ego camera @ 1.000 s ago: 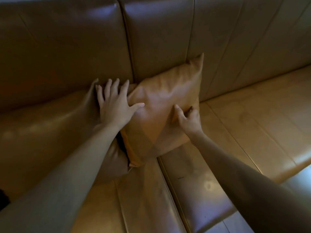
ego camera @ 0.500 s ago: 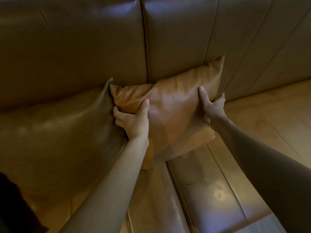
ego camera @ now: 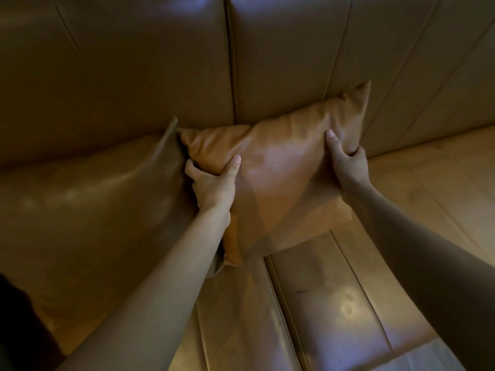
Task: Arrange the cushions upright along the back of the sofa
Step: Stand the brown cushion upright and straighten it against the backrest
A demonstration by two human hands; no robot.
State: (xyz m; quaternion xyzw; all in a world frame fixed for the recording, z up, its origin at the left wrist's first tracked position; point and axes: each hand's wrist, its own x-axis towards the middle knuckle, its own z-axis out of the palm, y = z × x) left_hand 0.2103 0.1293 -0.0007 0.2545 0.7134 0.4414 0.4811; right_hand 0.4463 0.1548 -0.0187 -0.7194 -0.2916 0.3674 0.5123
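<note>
Both hands are now clamping the tan cushion (ego camera: 278, 180) by its sides, having shifted from its lower edge. Left hand (ego camera: 213, 184) is gripping the left side, right hand (ego camera: 348, 167) the right. It is leaning against the sofa back (ego camera: 281, 62), touching a larger cushion (ego camera: 88, 204) to its left.

Left hand (ego camera: 211, 183) fingers hidden — behind cushion (ego camera: 278, 178).

Dim warm light, soft glare on sofa (ego camera: 308, 49), wide-angle bending
</note>
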